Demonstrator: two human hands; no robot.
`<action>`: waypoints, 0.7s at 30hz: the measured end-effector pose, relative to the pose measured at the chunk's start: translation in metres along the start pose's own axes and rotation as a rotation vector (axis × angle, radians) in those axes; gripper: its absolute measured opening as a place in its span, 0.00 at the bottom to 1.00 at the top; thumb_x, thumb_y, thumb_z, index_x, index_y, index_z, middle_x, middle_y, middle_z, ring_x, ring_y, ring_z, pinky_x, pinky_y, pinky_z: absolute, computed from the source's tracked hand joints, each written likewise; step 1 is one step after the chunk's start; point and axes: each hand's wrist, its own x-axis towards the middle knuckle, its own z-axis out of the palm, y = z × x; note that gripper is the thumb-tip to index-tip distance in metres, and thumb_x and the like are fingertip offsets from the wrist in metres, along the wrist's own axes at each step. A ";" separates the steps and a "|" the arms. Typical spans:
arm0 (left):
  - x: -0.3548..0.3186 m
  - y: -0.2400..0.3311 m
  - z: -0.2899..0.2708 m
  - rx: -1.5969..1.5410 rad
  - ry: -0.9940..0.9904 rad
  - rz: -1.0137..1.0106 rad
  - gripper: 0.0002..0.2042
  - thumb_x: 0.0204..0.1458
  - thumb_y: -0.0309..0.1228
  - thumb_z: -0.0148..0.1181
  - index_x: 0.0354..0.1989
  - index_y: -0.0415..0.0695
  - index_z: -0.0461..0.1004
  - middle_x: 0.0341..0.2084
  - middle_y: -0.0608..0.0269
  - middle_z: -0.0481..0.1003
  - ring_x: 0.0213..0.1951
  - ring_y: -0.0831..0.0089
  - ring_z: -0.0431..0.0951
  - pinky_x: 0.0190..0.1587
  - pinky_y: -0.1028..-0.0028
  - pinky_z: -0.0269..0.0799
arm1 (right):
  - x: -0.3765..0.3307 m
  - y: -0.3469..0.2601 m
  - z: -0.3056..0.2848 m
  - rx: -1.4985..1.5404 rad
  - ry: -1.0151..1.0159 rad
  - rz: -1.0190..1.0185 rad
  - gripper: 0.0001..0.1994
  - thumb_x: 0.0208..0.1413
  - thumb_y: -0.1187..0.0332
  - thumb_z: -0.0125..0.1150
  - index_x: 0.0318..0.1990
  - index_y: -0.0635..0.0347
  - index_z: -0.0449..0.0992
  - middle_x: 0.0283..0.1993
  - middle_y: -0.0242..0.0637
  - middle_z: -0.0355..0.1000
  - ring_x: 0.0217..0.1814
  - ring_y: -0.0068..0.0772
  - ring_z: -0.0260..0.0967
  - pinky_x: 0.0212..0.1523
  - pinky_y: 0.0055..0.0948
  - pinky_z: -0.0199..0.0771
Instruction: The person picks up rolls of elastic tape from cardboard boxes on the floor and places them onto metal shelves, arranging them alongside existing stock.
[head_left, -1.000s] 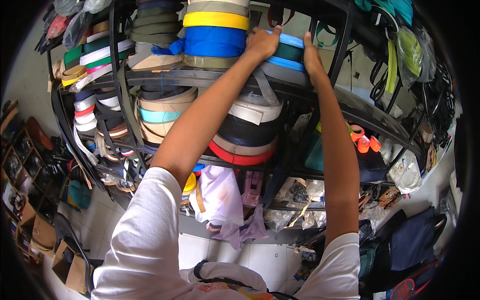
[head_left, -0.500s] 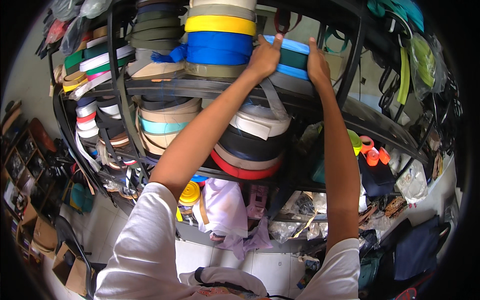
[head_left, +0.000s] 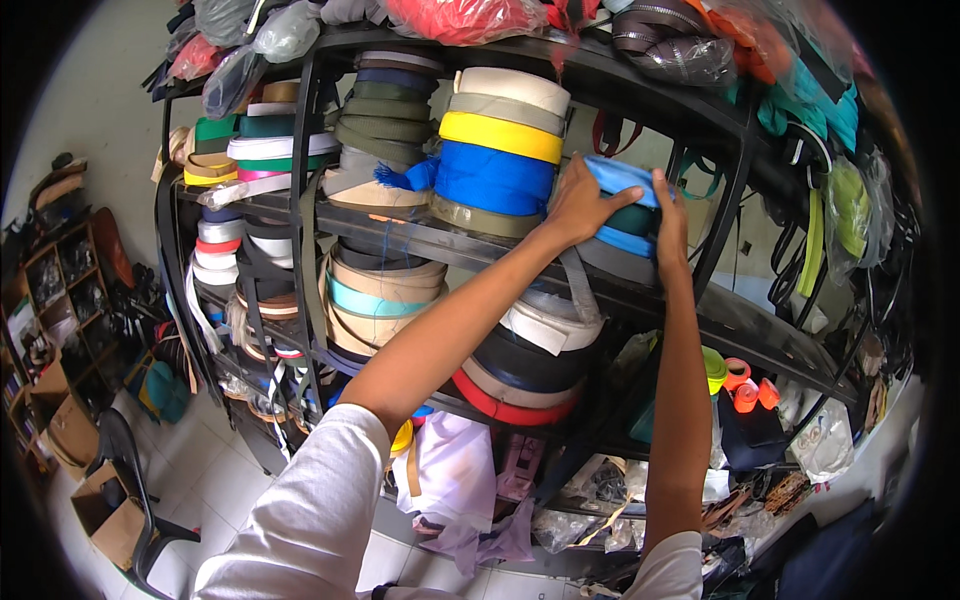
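Both my arms reach up to a short stack of webbing rolls on the upper shelf. My left hand (head_left: 583, 208) grips the left side of the top roll, a light blue webbing roll (head_left: 615, 176), thumb across its front. On its right side my right hand (head_left: 671, 222) presses with fingers upright. Underneath lie a dark green roll (head_left: 632, 220), a blue roll (head_left: 628, 243) and a grey roll (head_left: 612, 263) with a loose end hanging down. Just left stands a taller stack with a wide blue roll (head_left: 496, 180) and a yellow roll (head_left: 500, 136).
The black metal shelf (head_left: 430, 238) holds more rolls on lower levels, including a red one (head_left: 510, 402). Bagged goods (head_left: 465, 16) sit on top. Black uprights (head_left: 727, 200) stand close to my right hand. A chair (head_left: 140, 490) and cardboard box (head_left: 105, 520) are at lower left.
The view has shifted, showing more of the shelf top. My left thumb has moved down onto the light blue roll's front, and the roll now sits tilted between my hands.
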 end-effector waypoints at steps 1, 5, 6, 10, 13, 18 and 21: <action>0.005 0.003 0.000 -0.003 0.031 0.069 0.54 0.43 0.61 0.60 0.57 0.15 0.48 0.57 0.21 0.53 0.61 0.40 0.56 0.64 0.62 0.50 | 0.001 -0.003 -0.005 0.097 -0.032 0.007 0.44 0.49 0.35 0.54 0.60 0.70 0.62 0.58 0.53 0.63 0.62 0.45 0.58 0.63 0.36 0.52; 0.034 0.028 -0.005 0.015 0.224 0.262 0.48 0.43 0.60 0.61 0.49 0.16 0.58 0.49 0.24 0.61 0.54 0.38 0.63 0.59 0.60 0.58 | 0.014 -0.013 -0.012 0.343 -0.103 0.005 0.42 0.48 0.40 0.61 0.60 0.67 0.60 0.59 0.50 0.61 0.64 0.42 0.56 0.62 0.35 0.55; 0.044 0.032 -0.012 0.034 0.237 0.293 0.47 0.43 0.60 0.61 0.48 0.16 0.59 0.47 0.25 0.62 0.53 0.38 0.64 0.57 0.60 0.60 | 0.021 -0.015 -0.009 0.414 -0.121 0.011 0.42 0.48 0.42 0.63 0.61 0.66 0.59 0.60 0.48 0.61 0.65 0.41 0.55 0.61 0.35 0.56; 0.061 0.059 -0.047 0.244 0.181 0.235 0.49 0.44 0.66 0.53 0.45 0.17 0.63 0.43 0.29 0.66 0.51 0.42 0.67 0.54 0.58 0.64 | 0.032 -0.033 0.020 0.510 -0.039 -0.069 0.43 0.47 0.45 0.65 0.62 0.66 0.55 0.62 0.46 0.57 0.67 0.41 0.52 0.64 0.40 0.54; 0.063 0.055 -0.064 0.312 0.179 0.132 0.49 0.45 0.69 0.47 0.45 0.19 0.65 0.46 0.31 0.67 0.52 0.43 0.67 0.53 0.59 0.65 | 0.037 -0.042 0.041 0.636 -0.048 -0.053 0.41 0.47 0.48 0.67 0.61 0.67 0.56 0.60 0.45 0.58 0.66 0.43 0.53 0.65 0.40 0.52; 0.061 0.053 -0.086 0.628 0.109 0.216 0.44 0.49 0.68 0.41 0.51 0.29 0.67 0.49 0.41 0.69 0.56 0.49 0.64 0.61 0.55 0.53 | 0.039 -0.046 0.056 0.923 -0.009 -0.052 0.35 0.46 0.54 0.69 0.56 0.67 0.61 0.58 0.44 0.57 0.63 0.45 0.55 0.65 0.39 0.53; 0.057 0.043 -0.085 0.772 0.274 0.279 0.42 0.50 0.68 0.39 0.52 0.36 0.69 0.51 0.45 0.70 0.60 0.51 0.61 0.64 0.48 0.42 | 0.038 -0.047 0.056 1.026 -0.037 -0.063 0.32 0.46 0.59 0.69 0.54 0.69 0.62 0.56 0.48 0.54 0.61 0.46 0.58 0.64 0.36 0.61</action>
